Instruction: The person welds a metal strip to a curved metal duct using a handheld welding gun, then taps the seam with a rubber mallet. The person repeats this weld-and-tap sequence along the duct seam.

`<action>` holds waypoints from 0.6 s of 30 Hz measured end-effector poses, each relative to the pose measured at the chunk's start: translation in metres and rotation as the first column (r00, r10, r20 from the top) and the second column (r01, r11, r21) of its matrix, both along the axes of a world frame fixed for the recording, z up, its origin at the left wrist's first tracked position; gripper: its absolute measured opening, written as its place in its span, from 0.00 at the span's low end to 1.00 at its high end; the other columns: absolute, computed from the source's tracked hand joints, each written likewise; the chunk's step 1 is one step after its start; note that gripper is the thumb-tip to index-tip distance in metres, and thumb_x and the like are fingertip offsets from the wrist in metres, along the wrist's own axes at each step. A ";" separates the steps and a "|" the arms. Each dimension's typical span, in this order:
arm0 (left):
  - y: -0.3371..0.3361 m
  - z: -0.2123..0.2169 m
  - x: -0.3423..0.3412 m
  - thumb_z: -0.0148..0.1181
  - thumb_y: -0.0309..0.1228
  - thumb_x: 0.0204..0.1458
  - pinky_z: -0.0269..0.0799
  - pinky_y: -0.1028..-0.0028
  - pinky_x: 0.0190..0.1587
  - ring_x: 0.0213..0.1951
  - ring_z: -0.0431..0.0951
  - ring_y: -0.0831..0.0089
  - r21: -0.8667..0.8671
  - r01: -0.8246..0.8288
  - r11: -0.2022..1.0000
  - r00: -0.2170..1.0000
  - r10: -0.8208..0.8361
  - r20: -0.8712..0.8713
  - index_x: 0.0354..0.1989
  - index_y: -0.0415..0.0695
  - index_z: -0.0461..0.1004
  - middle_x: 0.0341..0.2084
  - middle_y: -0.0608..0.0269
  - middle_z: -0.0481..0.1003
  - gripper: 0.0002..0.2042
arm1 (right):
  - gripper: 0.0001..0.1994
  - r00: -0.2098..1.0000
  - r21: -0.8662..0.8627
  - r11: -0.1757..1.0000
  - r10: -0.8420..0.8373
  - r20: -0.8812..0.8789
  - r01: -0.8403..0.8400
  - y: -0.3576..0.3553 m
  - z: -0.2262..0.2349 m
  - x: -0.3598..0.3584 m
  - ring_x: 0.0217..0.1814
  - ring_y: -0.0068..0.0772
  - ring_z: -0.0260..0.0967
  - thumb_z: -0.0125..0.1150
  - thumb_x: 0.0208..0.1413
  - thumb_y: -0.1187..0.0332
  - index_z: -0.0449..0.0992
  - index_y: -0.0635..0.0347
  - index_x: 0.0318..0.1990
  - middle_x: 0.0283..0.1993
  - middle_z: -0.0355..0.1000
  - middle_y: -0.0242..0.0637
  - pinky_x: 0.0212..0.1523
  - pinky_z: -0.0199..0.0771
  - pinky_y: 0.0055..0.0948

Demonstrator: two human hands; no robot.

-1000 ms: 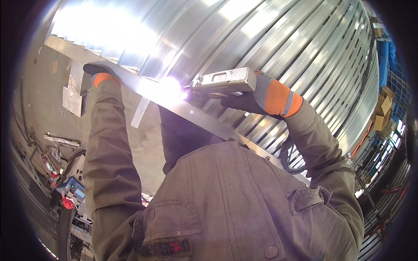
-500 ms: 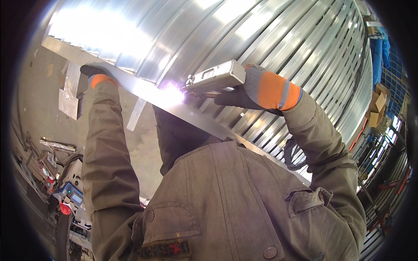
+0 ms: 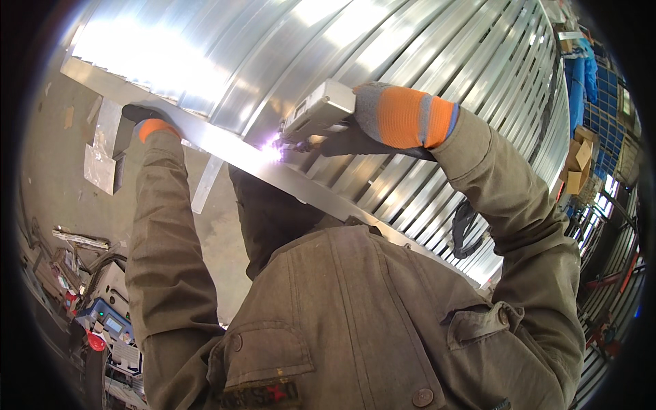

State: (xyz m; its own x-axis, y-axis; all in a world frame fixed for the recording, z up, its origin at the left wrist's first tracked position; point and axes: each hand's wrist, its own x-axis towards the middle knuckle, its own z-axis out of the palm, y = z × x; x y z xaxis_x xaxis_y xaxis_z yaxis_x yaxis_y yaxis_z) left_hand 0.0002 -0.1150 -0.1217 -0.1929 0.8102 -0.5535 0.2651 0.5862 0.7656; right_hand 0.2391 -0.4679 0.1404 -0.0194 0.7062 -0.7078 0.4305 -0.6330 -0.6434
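Right hand shifts left and up in view; handheld tool tilts more steeply than in the earlier frame

Looking down past a brown jacket, 2 gloved hands work at a metal frame. The right hand [image 3: 396, 117], in a grey and orange glove, wraps its fingers around a boxy, pale handheld tool [image 3: 318, 111]. A violet-white glow [image 3: 273, 147] flares at its tip, beside the flat metal bar [image 3: 301, 186] edging a slatted silver panel [image 3: 277, 75]. The left hand [image 3: 152, 123] rests at the bar's edge, left of the glow; whether its fingers are spread or pressed together, I cannot tell. Cardboard boxes [image 3: 579, 160] sit at far right.
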 end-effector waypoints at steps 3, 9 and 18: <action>0.000 -0.001 0.000 0.48 0.55 0.73 0.72 0.61 0.69 0.68 0.77 0.62 0.000 0.006 1.000 1.000 -0.006 0.004 0.74 0.47 0.74 0.69 0.58 0.77 0.31 | 0.22 0.998 0.076 0.995 0.057 0.018 -0.058 0.001 0.005 0.004 0.53 0.49 0.84 0.69 0.67 0.47 0.84 0.46 0.62 0.50 0.87 0.40 0.55 0.82 0.44; 0.003 -0.008 -0.008 0.48 0.53 0.73 0.71 0.62 0.70 0.70 0.76 0.63 0.025 0.017 1.000 1.000 -0.017 -0.007 0.75 0.49 0.74 0.71 0.59 0.76 0.30 | 0.21 0.993 0.282 0.959 -0.049 0.111 0.015 -0.035 0.010 0.007 0.49 0.39 0.86 0.73 0.67 0.57 0.83 0.51 0.64 0.52 0.88 0.37 0.51 0.86 0.39; 0.085 -0.145 -0.086 0.49 0.49 0.74 0.69 0.63 0.72 0.73 0.75 0.64 0.216 0.290 0.932 0.953 -0.262 -0.150 0.76 0.52 0.73 0.73 0.61 0.75 0.27 | 0.23 0.952 0.218 0.927 -0.290 -0.099 0.305 -0.068 -0.024 -0.019 0.49 0.32 0.86 0.77 0.65 0.63 0.82 0.59 0.65 0.51 0.88 0.40 0.51 0.87 0.35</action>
State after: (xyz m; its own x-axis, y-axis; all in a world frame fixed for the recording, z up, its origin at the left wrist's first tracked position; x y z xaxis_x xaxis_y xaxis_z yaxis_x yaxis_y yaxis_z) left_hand -0.0861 -0.0299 -0.2666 0.0047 0.9440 -0.3299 0.4868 0.2860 0.8253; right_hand 0.2206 -0.5359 0.1166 0.1766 0.8288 -0.5309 0.1986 -0.5583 -0.8055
